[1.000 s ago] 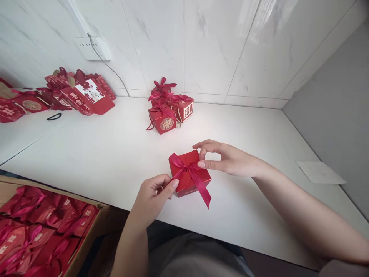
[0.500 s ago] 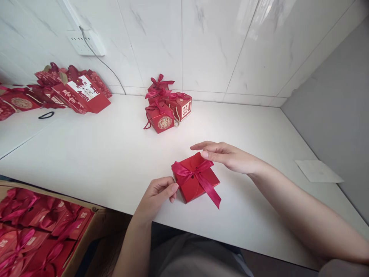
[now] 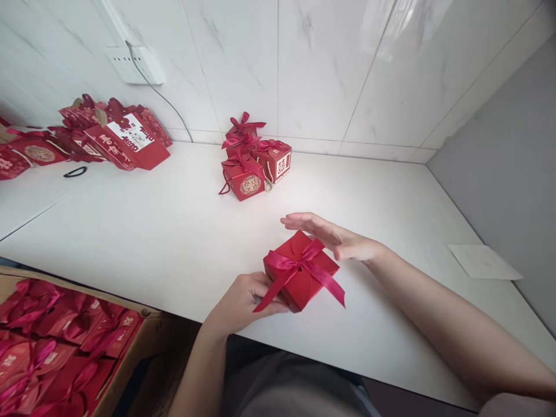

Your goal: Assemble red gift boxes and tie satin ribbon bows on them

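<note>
A red gift box (image 3: 313,289) tied with a crimson ribbon bow (image 3: 299,264) is in front of me, at the near part of the white table. Two ribbon tails hang over its near sides. My left hand (image 3: 245,301) grips the box at its near left corner, with the thumb along the front and the other fingers partly hidden behind the box and ribbon. Around the far right side, my right hand (image 3: 332,236) is open, its fingers stretched out along the back edge and the thumb apart from them.
Several red ribboned boxes (image 3: 249,182) stand by the tiled wall. More red packages (image 3: 130,142) and a black loop (image 3: 75,172) are at the left. A carton (image 3: 125,365) of red boxes sits below the table edge (image 3: 174,307). Some white paper (image 3: 482,262) lies at the right.
The box has shifted slightly right and looks lifted or tipped, showing more of its sides. My left hand has moved from pinching at its left edge to gripping its corner; my right thumb has spread away.
</note>
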Tool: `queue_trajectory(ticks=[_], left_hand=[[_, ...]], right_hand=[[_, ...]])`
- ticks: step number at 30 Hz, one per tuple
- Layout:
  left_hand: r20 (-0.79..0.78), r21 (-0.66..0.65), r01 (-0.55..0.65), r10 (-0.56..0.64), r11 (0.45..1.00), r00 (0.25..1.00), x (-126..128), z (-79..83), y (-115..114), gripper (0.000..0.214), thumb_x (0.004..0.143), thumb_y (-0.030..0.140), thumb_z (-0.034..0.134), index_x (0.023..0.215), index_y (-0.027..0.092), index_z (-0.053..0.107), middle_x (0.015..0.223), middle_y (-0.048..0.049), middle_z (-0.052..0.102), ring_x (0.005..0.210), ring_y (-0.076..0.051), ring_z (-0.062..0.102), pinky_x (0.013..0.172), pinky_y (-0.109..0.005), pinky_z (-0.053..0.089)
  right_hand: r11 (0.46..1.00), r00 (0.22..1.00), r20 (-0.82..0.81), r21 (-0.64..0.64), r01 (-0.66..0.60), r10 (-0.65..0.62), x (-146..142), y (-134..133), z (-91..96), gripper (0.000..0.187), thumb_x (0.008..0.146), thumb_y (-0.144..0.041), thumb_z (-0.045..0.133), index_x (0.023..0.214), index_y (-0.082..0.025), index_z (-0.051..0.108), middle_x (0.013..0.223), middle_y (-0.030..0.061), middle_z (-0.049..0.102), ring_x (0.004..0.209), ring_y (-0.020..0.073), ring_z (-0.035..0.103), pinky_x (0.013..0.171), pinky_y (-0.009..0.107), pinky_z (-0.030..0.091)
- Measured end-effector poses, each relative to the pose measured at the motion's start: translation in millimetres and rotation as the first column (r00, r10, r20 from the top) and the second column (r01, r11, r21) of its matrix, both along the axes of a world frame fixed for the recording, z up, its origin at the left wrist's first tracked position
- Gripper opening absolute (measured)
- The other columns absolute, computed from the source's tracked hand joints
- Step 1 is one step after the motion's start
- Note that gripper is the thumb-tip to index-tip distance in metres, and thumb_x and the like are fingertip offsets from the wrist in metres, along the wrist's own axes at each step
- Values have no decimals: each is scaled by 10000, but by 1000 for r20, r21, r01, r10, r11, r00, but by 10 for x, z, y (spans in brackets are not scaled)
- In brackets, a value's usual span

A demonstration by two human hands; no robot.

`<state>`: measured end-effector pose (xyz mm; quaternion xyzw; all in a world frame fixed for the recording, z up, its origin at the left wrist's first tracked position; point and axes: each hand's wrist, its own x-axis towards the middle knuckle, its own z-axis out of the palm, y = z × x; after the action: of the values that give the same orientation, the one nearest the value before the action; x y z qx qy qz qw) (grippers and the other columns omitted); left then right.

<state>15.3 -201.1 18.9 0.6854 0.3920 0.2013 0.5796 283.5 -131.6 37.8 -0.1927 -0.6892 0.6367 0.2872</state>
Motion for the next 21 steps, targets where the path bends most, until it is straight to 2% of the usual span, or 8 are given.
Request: queue_trajectory(ticks=[3,5,6,9,12,14,18,21], left_hand=[[-79,73,-112,118,991,990,-7,13,16,179,817,369,698,912,228,755,1031,-50,690,937,-218,650,851,-336,522],[-92,79,-186,193,979,977,-28,15,21,340,789,386,725,1095,245,682,1163,-65,655,1035,-245,632,859,-353,536],[-70,73,-218,224,973,972,-36,11,15,488,772,396,742,1220,258,605,1268,-85,606,1120,-267,601,878,-369,539],[25,71,-249,247,966,969,-1,-18,-39,1038,720,408,793,1528,314,148,1560,-146,290,1399,-324,368,1059,-477,441],[-2,128,-245,247,961,969,150,-67,-136,1379,636,403,855,1499,357,-219,1632,-131,46,1497,-345,130,1179,-569,238],[-23,204,-293,303,934,953,275,-92,-190,1370,620,394,862,1512,361,-178,1623,-127,112,1493,-355,138,1182,-584,225],[19,297,-364,376,883,927,372,-38,-126,921,698,320,801,1456,307,278,1460,-115,426,1298,-320,493,1052,-497,455],[112,346,-389,374,854,921,267,153,194,851,661,291,826,1362,255,345,1400,-125,463,1186,-286,575,938,-425,541]], right_hand=[[984,993,-53,-141,-109,102,145,98,-241,1189,625,-776,707,1549,-297,132,1615,115,156,1478,333,154,1164,528,192],[968,994,-82,-236,-91,74,197,149,-370,1133,662,-739,711,1544,-293,157,1620,115,143,1475,333,176,1156,529,227],[962,992,-127,-270,-45,11,196,168,-418,1037,719,-773,622,1533,-287,201,1613,110,176,1474,319,190,1153,523,248],[922,949,-150,-318,221,-279,71,190,-509,681,913,-698,374,1454,-284,353,1555,91,330,1447,260,283,1148,487,296],[786,797,-36,-197,586,-603,-157,154,-564,482,941,-577,447,1323,-284,439,1463,83,435,1353,233,430,1109,434,367],[708,712,5,-106,698,-702,-285,103,-590,430,919,-550,511,1238,-265,463,1400,90,465,1300,236,470,1077,419,396],[724,724,25,-2,690,-689,-368,29,-617,411,903,-515,547,1213,-261,457,1312,84,512,1176,234,539,1008,402,444],[696,696,21,14,718,-718,-364,81,-652,400,907,-519,521,1199,-254,452,1284,77,533,1120,226,560,987,405,461]])
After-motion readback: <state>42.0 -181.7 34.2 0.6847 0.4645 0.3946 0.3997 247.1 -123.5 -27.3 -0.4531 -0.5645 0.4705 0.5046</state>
